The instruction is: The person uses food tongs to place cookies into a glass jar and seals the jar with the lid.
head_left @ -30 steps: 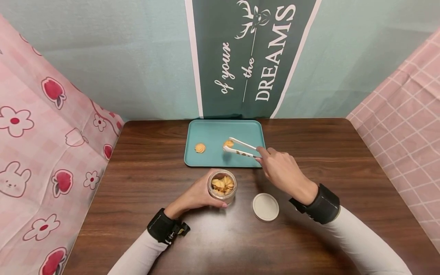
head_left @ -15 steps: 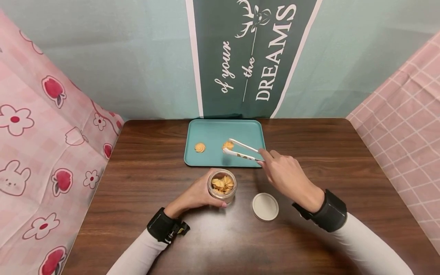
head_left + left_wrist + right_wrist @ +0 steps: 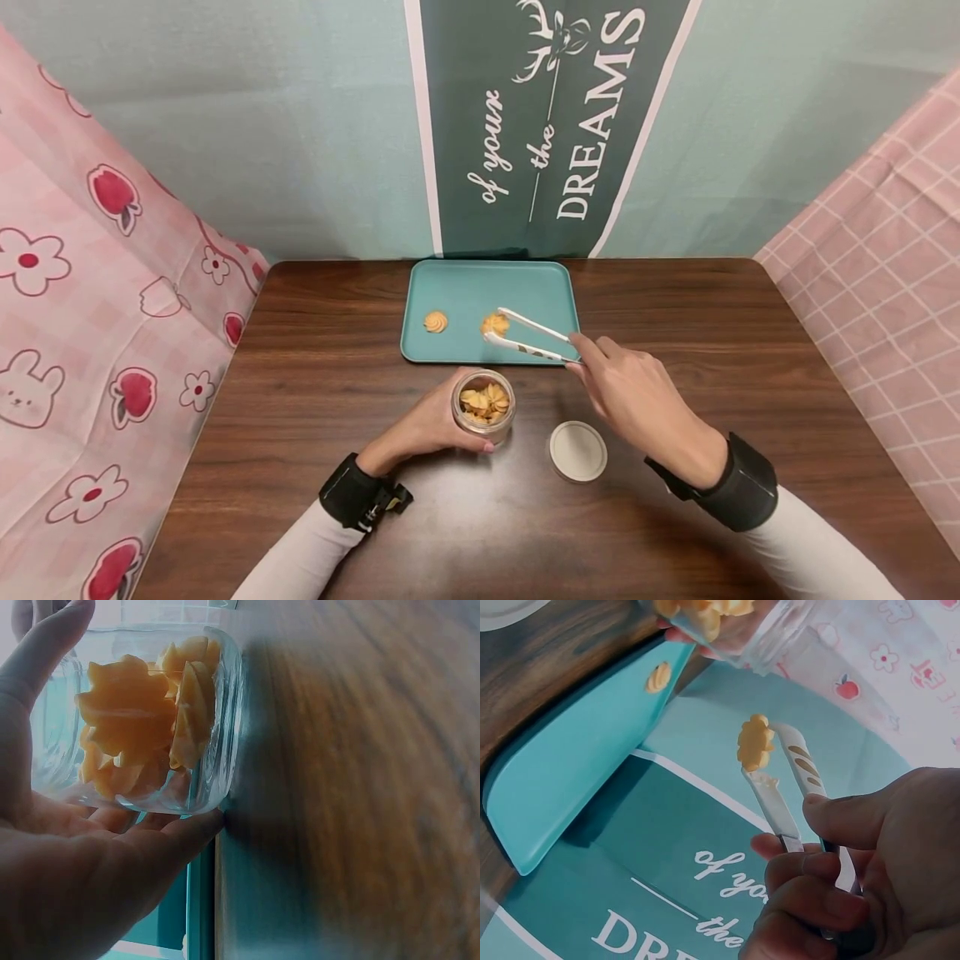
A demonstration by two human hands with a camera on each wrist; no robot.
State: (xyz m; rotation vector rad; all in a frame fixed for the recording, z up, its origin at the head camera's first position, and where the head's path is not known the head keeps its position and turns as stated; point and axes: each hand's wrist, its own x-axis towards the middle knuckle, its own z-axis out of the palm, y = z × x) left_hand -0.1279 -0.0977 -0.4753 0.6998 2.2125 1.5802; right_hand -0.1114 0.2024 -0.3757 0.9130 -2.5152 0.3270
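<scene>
My left hand (image 3: 431,421) grips a glass jar (image 3: 483,433) upright on the table, thumb and fingers round its sides. Ribbed, piped cookies (image 3: 127,712) show through the glass and in the jar's open mouth. White tongs (image 3: 528,347) with a gold pattern are held in my right hand (image 3: 633,387), pinched between thumb and fingers. At the tips of the tongs is a flower-shaped cookie (image 3: 756,742), held above the teal tray (image 3: 457,283) in the right wrist view. A swirled cookie (image 3: 436,322) lies on the tray's left part.
A round cream lid (image 3: 578,452) lies on the dark wooden table (image 3: 337,333), right of the jar. Behind the tray hangs a teal cloth (image 3: 330,150) with white lettering. Pink cloths (image 3: 67,333) bound the left and right sides.
My right hand has drawn back slightly toward the lower right with the tongs, and the cookie at their tips has shifted a little nearer. The left hand and jar have stayed put.
</scene>
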